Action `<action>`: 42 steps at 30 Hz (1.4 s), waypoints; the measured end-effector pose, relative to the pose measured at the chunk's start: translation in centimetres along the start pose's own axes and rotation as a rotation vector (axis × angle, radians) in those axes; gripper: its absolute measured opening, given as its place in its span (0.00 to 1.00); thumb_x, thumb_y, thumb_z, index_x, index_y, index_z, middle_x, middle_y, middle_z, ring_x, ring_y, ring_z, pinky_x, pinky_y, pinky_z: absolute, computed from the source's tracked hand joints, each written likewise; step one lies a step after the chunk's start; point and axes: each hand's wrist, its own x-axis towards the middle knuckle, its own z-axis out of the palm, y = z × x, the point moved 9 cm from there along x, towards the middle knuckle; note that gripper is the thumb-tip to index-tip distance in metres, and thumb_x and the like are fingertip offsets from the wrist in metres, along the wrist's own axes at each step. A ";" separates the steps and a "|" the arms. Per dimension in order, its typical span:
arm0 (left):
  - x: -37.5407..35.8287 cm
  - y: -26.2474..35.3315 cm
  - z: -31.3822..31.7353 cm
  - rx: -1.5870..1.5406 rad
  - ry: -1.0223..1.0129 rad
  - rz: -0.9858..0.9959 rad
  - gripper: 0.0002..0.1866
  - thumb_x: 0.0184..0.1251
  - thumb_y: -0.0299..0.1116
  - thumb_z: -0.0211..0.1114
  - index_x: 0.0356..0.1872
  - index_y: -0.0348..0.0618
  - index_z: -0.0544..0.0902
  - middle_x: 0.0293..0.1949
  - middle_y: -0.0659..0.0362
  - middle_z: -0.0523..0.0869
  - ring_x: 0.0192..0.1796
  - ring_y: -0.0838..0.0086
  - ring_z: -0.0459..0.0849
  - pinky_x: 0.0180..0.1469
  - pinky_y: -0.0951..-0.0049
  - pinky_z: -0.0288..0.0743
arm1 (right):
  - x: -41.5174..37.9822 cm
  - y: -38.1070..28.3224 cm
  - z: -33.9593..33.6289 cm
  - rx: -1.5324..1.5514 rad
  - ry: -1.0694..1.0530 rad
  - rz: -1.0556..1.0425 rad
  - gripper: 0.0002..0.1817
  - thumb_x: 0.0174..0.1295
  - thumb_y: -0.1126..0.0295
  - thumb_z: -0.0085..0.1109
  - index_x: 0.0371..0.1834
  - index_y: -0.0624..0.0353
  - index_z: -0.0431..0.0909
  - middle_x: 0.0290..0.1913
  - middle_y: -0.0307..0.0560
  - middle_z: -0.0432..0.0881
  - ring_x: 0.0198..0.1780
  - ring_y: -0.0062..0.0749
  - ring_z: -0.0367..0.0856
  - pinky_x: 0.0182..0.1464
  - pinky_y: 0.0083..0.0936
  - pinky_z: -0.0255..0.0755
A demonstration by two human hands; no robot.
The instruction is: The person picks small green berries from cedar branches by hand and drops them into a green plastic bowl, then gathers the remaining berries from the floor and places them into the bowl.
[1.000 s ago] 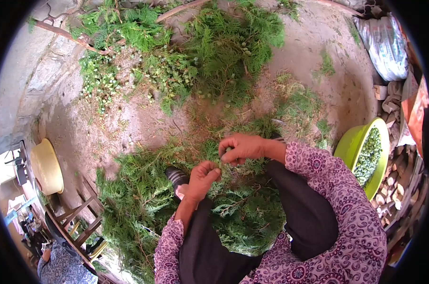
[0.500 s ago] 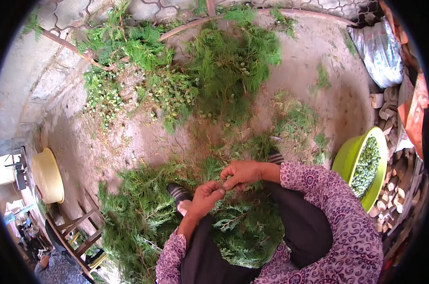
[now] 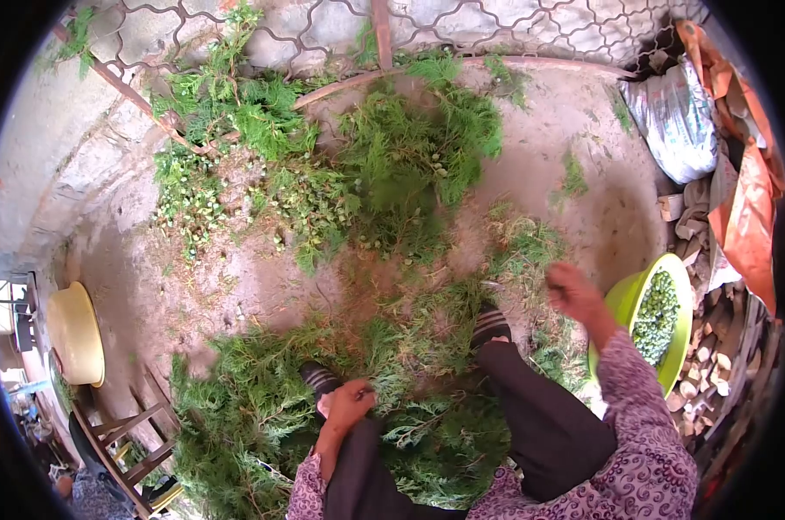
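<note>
My left hand [image 3: 351,403] rests above my left knee, its fingers pinched together; what they hold, if anything, is too small to name. Out to the right, my right hand [image 3: 576,293] is blurred by motion, with its fingers curled in and their contents hidden. Close to it stands a yellow-green basin [image 3: 616,305] holding many small, pale green, berry-like cones [image 3: 658,319]. Cut evergreen branches [image 3: 236,416] lie around my feet and between my legs.
More green branches [image 3: 410,143] are heaped by the wire fence [image 3: 514,30]. A pale yellow tub [image 3: 76,334] and a wooden ladder-like frame [image 3: 141,446] are at left. Stacked firewood [image 3: 704,373], a white sack [image 3: 672,121] and an orange sheet [image 3: 748,217] line the right. Another person's sleeve [image 3: 98,498] shows lower left.
My hands, together over the branches before, have come apart. The right has swung right toward the basin; the left has dropped slightly toward my knee. The view has shifted a little.
</note>
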 end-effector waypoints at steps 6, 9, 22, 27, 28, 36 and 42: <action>0.0 -2.6 0.2 -0.190 0.033 -0.191 0.08 0.51 0.31 0.64 0.29 0.38 0.80 0.23 0.63 0.79 0.25 0.84 0.74 0.29 0.82 0.68 | -13.0 -7.1 -23.9 -0.691 0.865 -0.199 0.13 0.61 0.60 0.44 0.23 0.56 0.66 0.18 0.37 0.67 0.17 0.17 0.69 0.09 0.15 0.54; 0.4 -3.1 0.0 -0.210 0.051 -0.154 0.07 0.51 0.32 0.64 0.27 0.38 0.80 0.22 0.62 0.79 0.24 0.83 0.74 0.29 0.82 0.69 | -16.2 -6.6 -27.7 -1.569 0.929 -0.101 0.13 0.53 0.62 0.52 0.30 0.62 0.73 0.27 0.52 0.74 0.28 0.36 0.77 0.23 0.31 0.69; 0.2 -3.8 -0.3 -0.498 0.097 -0.132 0.07 0.56 0.29 0.60 0.33 0.36 0.78 0.27 0.64 0.79 0.30 0.83 0.76 0.33 0.82 0.70 | 8.9 -10.3 9.3 -1.590 0.131 -0.717 0.33 0.46 0.64 0.60 0.58 0.58 0.60 0.59 0.68 0.58 0.58 0.57 0.61 0.59 0.39 0.59; 0.1 -3.6 -0.5 -0.504 0.123 -0.126 0.06 0.56 0.27 0.61 0.33 0.36 0.78 0.27 0.64 0.79 0.30 0.84 0.75 0.33 0.83 0.70 | 15.2 -6.6 19.4 -1.453 0.070 -0.694 0.39 0.43 0.64 0.64 0.60 0.56 0.57 0.60 0.70 0.55 0.58 0.59 0.62 0.56 0.40 0.63; 0.0 -3.4 -0.6 -0.505 0.120 -0.096 0.06 0.55 0.25 0.61 0.33 0.35 0.78 0.27 0.63 0.79 0.30 0.84 0.75 0.33 0.84 0.69 | 16.6 -5.1 19.7 -1.466 0.111 -0.628 0.38 0.43 0.64 0.64 0.60 0.56 0.58 0.58 0.69 0.57 0.56 0.59 0.63 0.55 0.40 0.64; 0.3 -3.6 -0.3 -0.484 0.110 -0.095 0.06 0.55 0.25 0.61 0.33 0.35 0.78 0.27 0.63 0.80 0.31 0.83 0.76 0.35 0.83 0.70 | 19.1 -1.9 17.0 -1.374 0.206 -0.533 0.26 0.46 0.66 0.61 0.49 0.60 0.67 0.48 0.61 0.65 0.45 0.54 0.71 0.46 0.40 0.70; 0.3 -3.2 -0.4 -0.482 0.117 -0.080 0.05 0.55 0.25 0.61 0.33 0.36 0.78 0.28 0.62 0.80 0.31 0.83 0.76 0.36 0.83 0.70 | 18.6 0.0 16.9 -1.480 0.041 -0.529 0.22 0.49 0.66 0.57 0.47 0.61 0.67 0.50 0.61 0.64 0.44 0.53 0.72 0.45 0.39 0.70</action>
